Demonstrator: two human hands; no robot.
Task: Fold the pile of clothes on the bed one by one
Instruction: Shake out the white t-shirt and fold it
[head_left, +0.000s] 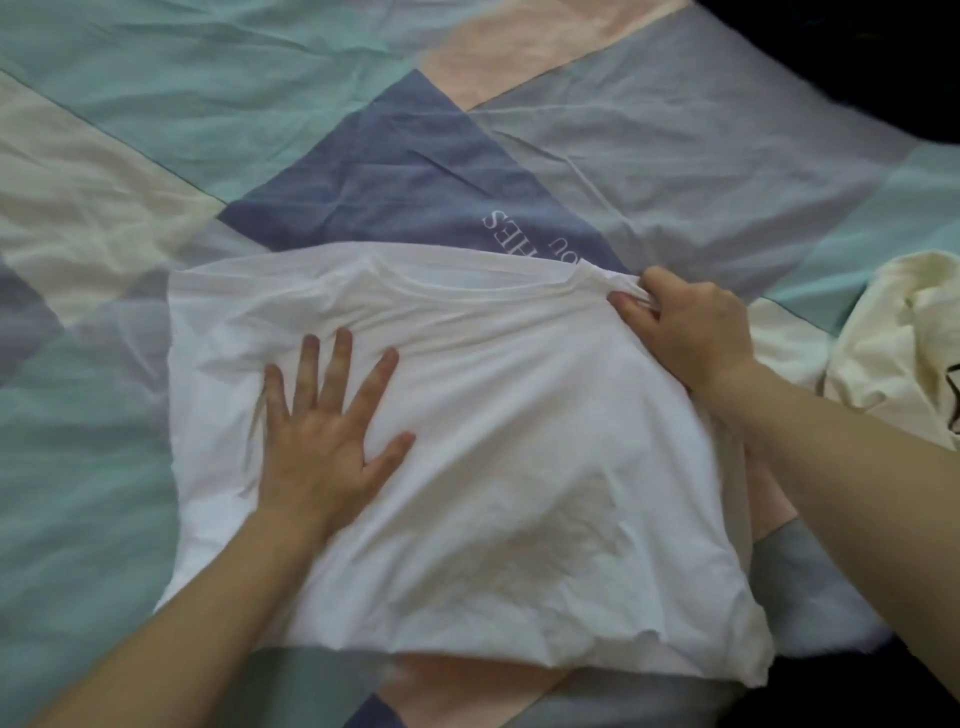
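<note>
White cotton tee lies spread on the bed, near edge twd the camera, hem ragged-looking at the bottom, faint print showing thru the fabric near its middle, prob. on the underside, can't read it. Left hand lies flat on the tee's left half, fingers straight & spread, palm pressing the cloth down. Right hand is farther up at the tee's top right corner, fingers curled, pinching a bunched bit of fabric by the shoulder; creases run from that pinch across twd the left hand. Collar sits along the far edge, w/ the neckline visible. Cream garment is heaped at the right edge, just beside the right forearm, apart from the tee. Patchwork bedcover under everything, in teal, pale pink, cream & dusty blue blocks, w/ white lettering partly hidden by the tee's far edge.
</note>
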